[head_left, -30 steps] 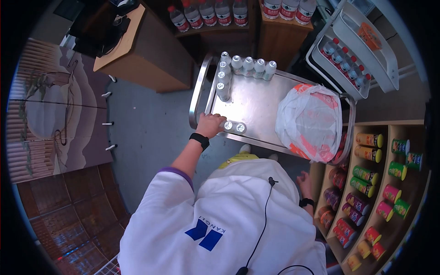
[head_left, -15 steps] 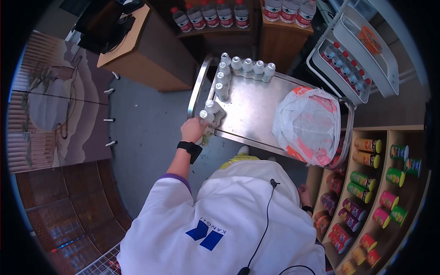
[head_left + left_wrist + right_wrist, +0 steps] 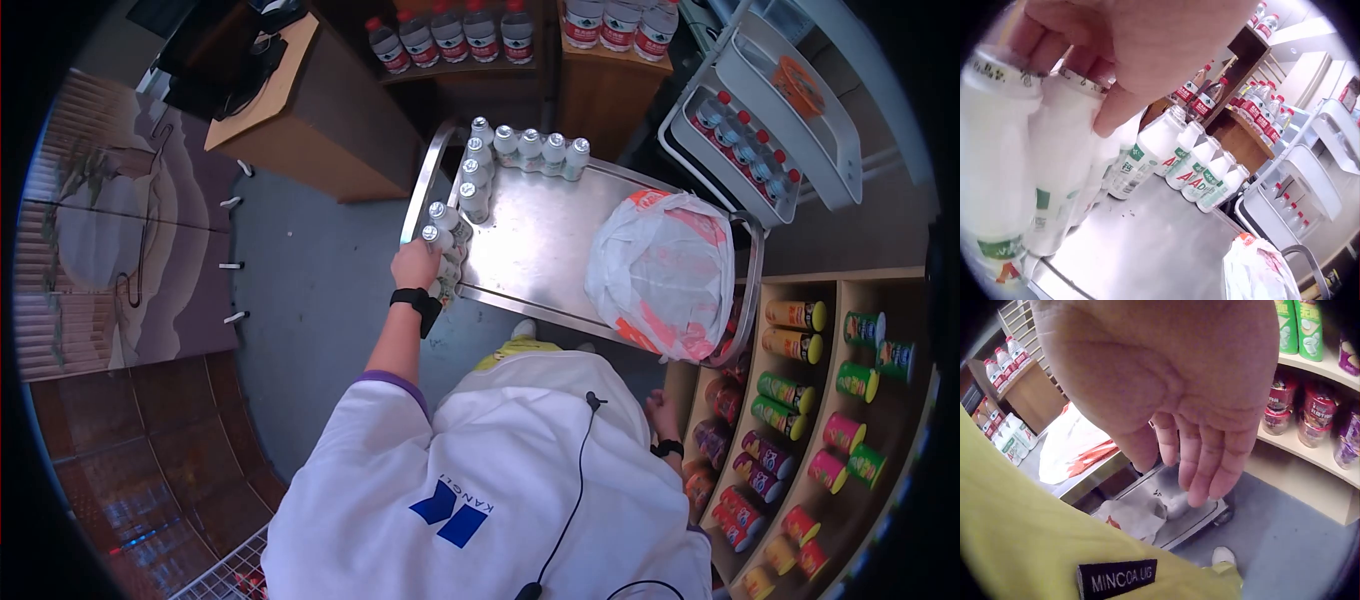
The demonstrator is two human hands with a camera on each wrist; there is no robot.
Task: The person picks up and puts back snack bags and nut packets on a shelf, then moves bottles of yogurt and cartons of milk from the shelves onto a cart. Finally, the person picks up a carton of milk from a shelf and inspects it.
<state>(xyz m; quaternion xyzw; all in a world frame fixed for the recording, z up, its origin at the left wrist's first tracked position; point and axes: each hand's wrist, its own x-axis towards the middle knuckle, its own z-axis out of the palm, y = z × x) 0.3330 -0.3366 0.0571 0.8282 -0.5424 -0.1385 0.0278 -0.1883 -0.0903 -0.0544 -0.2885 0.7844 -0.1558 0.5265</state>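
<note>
My left hand grips a pair of white milk-drink bottles near the front left corner of a metal cart. Close up in the left wrist view, its fingers and thumb hold the bottles about their tops, upright over the cart's rim. Just beyond them, more such bottles form a line along the left side. Another row of them runs along the back edge. Beside my body on the right, my right hand hangs with loosely bent fingers and holds nothing.
A white and orange plastic bag fills the cart's right end. Shelves of snack canisters stand at right, and a tiered white rack behind. Red-capped water bottles line the back shelf. A wooden desk is at left.
My left hand has moved left from the cart's front edge with the bottles, turning them into line with the left-side bottles. The right hand stays low at my side.
</note>
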